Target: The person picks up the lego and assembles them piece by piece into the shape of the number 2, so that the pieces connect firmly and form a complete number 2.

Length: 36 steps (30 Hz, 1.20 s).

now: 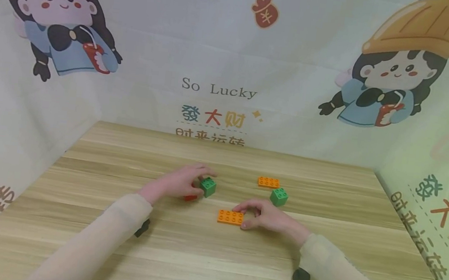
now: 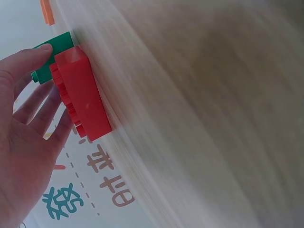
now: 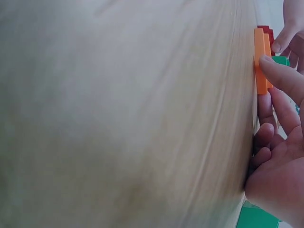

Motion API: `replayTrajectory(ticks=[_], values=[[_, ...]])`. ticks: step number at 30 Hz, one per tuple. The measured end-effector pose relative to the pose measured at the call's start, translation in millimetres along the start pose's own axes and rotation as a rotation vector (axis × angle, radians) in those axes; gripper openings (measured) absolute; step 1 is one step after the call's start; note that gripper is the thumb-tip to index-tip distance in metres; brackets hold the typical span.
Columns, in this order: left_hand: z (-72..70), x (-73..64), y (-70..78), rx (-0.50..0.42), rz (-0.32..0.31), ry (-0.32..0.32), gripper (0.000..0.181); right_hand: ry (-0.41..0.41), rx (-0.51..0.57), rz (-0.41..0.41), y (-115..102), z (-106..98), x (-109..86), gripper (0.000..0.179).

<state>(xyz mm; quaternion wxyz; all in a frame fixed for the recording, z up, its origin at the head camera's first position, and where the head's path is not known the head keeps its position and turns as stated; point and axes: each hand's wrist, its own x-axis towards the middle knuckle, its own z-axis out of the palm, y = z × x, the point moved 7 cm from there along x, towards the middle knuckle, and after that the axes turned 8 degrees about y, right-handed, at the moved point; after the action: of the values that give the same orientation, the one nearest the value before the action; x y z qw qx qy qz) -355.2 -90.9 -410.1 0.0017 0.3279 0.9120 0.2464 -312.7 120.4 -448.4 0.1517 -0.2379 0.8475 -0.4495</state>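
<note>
In the head view my left hand is around a small green toy brick, thumb on the near side and fingers behind it. The left wrist view has the thumb over this green brick, fingertips hidden behind. A longer red brick sits close beside it, mostly covered by the hand in the head view. With thumb and fingers, my right hand pinches the right end of a flat orange brick, which has two rows of studs facing up.
Behind the right hand stand a second green brick and a second orange brick. All of it is on a wood-grain table. Printed cloth hangs along the table's back and sides.
</note>
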Motion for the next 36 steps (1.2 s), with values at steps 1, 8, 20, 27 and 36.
replayTrajectory(ticks=[1,8,20,27,36], values=[[0.0,0.1,0.0,-0.006,-0.004,-0.002,0.060,0.000,0.000,0.001,0.0,0.0,0.2,0.042],[0.4,0.9,-0.1,-0.020,-0.005,-0.009,0.055,0.001,-0.007,-0.008,-0.9,0.1,1.0,0.042],[1.7,3.0,-3.4,-0.047,-0.012,-0.004,0.046,-0.001,-0.012,-0.010,-2.4,-0.1,0.0,0.041],[-0.2,4.1,-4.0,-0.100,-0.021,0.007,0.044,0.003,-0.023,-0.012,-1.9,-0.2,0.6,0.041],[-2.6,3.3,-2.0,-0.172,0.002,0.043,0.042,-0.002,-0.014,-0.009,-1.7,0.2,0.7,0.041]])
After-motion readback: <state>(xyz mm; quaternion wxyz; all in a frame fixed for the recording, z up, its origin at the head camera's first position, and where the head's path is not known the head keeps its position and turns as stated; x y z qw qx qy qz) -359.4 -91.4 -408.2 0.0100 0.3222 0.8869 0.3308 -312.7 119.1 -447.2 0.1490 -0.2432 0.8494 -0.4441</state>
